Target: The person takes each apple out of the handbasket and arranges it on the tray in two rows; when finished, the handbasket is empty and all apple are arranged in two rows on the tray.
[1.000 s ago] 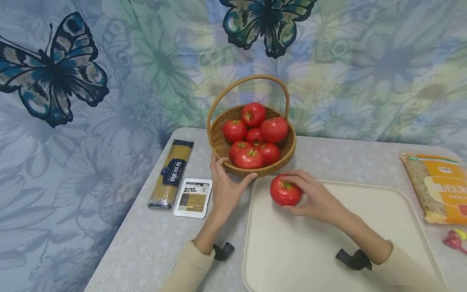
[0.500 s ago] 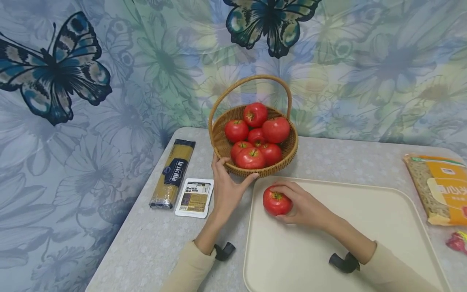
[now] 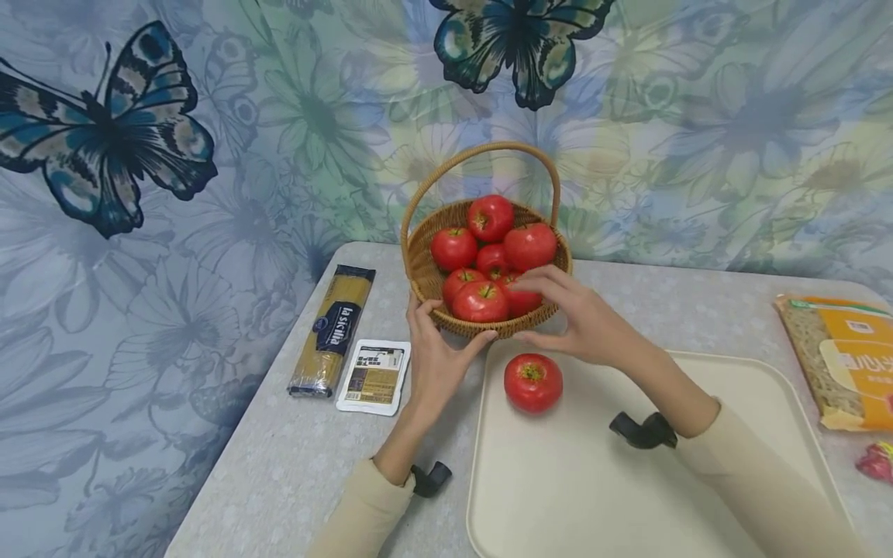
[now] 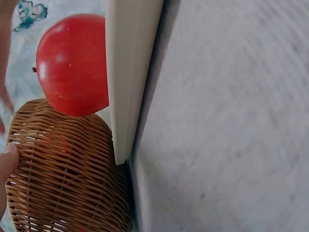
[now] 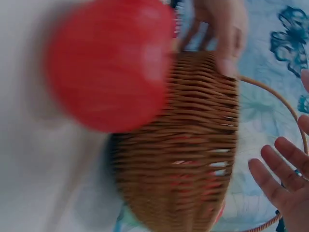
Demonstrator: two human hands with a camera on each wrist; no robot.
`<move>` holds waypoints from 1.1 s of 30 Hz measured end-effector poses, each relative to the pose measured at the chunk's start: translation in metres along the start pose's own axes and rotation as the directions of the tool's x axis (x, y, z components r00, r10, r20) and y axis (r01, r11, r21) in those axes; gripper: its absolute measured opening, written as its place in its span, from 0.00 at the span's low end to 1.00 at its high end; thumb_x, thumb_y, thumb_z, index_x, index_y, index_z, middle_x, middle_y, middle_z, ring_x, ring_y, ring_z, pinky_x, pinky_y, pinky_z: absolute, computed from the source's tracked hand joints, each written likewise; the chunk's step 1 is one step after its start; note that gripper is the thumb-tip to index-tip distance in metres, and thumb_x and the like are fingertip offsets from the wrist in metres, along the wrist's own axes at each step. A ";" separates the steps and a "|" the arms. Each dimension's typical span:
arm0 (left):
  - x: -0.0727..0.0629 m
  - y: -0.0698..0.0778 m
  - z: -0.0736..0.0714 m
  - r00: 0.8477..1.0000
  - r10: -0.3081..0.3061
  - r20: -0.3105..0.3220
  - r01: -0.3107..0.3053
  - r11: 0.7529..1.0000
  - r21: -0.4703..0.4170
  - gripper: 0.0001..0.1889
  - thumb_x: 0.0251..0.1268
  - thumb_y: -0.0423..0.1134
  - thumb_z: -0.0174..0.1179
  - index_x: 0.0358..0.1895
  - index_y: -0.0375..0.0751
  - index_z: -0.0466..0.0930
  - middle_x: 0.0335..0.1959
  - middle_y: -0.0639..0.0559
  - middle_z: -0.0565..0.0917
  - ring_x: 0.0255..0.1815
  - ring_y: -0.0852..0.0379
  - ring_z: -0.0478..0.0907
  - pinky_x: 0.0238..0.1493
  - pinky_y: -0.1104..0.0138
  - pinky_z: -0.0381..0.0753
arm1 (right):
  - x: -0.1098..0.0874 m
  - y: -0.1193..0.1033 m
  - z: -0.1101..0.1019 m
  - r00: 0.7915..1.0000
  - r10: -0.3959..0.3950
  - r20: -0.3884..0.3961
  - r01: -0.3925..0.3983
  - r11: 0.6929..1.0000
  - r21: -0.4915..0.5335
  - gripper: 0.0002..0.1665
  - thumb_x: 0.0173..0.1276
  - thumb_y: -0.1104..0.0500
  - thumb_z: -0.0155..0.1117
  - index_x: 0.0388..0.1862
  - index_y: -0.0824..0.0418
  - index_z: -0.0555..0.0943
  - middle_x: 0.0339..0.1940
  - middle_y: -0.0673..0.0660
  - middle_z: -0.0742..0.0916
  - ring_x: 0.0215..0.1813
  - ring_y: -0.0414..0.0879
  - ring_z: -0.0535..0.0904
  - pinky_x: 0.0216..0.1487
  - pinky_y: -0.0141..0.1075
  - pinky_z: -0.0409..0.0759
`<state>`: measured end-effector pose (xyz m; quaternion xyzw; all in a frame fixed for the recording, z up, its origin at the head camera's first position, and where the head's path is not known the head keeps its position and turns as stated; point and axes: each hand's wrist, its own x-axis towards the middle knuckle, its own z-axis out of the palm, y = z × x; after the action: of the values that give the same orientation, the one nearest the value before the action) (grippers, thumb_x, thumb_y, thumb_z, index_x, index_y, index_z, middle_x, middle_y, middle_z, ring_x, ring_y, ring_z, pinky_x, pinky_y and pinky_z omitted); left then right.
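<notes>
A wicker basket [image 3: 418,256] with a tall hoop handle holds several red apples [image 3: 481,301]. My left hand [image 3: 439,360] grips its front rim, the thumb along the front side and the fingers at the left. My right hand [image 3: 589,322] is at the basket's front right, fingers spread over an apple [image 3: 525,301] inside and thumb below the rim; in the right wrist view its fingers [image 5: 275,181] are apart with nothing between them. One apple [image 3: 533,384] sits on the cream tray [image 3: 628,480], near its back left corner, below my right hand.
Left of the basket lie a pack of spaghetti [image 3: 333,332] and a flat white packet [image 3: 374,377]. A bag of grain [image 3: 837,360] lies at the far right, with a small red and yellow item [image 3: 875,463] in front. A patterned cloth wall [image 3: 314,155] stands behind.
My right hand has carried the apple slightly left and towards me on the tray, let go of it, and moved up to the basket. My left hand stays on the rim.
</notes>
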<state>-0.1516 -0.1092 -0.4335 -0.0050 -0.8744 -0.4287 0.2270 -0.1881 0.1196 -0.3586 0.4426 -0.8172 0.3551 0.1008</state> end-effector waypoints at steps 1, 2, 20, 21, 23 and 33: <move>0.000 0.000 0.000 1.000 0.004 -0.001 -0.004 1.000 -0.002 0.46 0.46 0.67 0.70 0.57 0.38 0.61 0.77 0.36 0.50 0.80 0.43 0.44 0.72 0.50 0.62 | 0.010 0.003 0.000 1.000 0.003 0.011 -0.003 1.000 0.021 0.37 0.55 0.53 0.78 0.63 0.57 0.75 0.61 0.54 0.78 0.62 0.47 0.73 0.60 0.46 0.78; 0.000 0.000 0.001 1.000 0.008 -0.002 -0.008 1.000 -0.004 0.46 0.46 0.67 0.70 0.58 0.38 0.61 0.77 0.36 0.50 0.80 0.43 0.43 0.72 0.50 0.62 | 0.019 0.007 0.000 0.999 0.008 0.031 -0.010 0.999 0.046 0.37 0.56 0.52 0.78 0.63 0.57 0.75 0.61 0.54 0.78 0.63 0.47 0.72 0.62 0.49 0.76; 0.000 0.000 0.001 0.999 0.028 -0.020 -0.028 1.000 0.011 0.44 0.46 0.67 0.70 0.55 0.39 0.61 0.75 0.35 0.54 0.80 0.43 0.45 0.71 0.50 0.63 | 0.065 0.041 0.028 0.910 0.186 0.371 -0.239 0.966 0.099 0.34 0.60 0.48 0.74 0.65 0.52 0.75 0.65 0.54 0.78 0.67 0.50 0.71 0.68 0.51 0.70; 0.000 0.000 0.001 0.999 0.030 -0.021 -0.030 1.000 0.011 0.44 0.46 0.67 0.70 0.55 0.39 0.61 0.75 0.35 0.54 0.80 0.42 0.45 0.72 0.50 0.63 | 0.065 0.041 0.028 0.915 0.177 0.364 -0.227 0.969 0.100 0.34 0.60 0.49 0.74 0.64 0.53 0.75 0.64 0.54 0.79 0.67 0.50 0.72 0.68 0.50 0.70; 0.000 0.000 0.001 0.999 0.035 -0.020 -0.035 0.999 0.009 0.44 0.45 0.67 0.71 0.55 0.39 0.61 0.75 0.35 0.54 0.80 0.42 0.45 0.72 0.49 0.63 | 0.064 0.042 0.028 0.927 0.159 0.340 -0.203 0.974 0.099 0.34 0.59 0.49 0.75 0.63 0.54 0.76 0.63 0.54 0.80 0.66 0.49 0.73 0.67 0.49 0.71; -0.001 0.001 0.000 0.999 0.031 -0.023 -0.031 1.000 -0.001 0.46 0.46 0.65 0.71 0.56 0.35 0.62 0.76 0.34 0.53 0.80 0.42 0.45 0.72 0.50 0.62 | 0.054 0.027 -0.008 0.985 0.106 0.134 -0.118 0.989 0.086 0.34 0.55 0.53 0.78 0.61 0.53 0.77 0.60 0.54 0.79 0.60 0.50 0.74 0.56 0.48 0.79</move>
<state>-0.1503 -0.1085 -0.4329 -0.0140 -0.8712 -0.4258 0.2437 -0.2427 0.0990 -0.3403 0.4219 -0.8282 0.3687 0.0067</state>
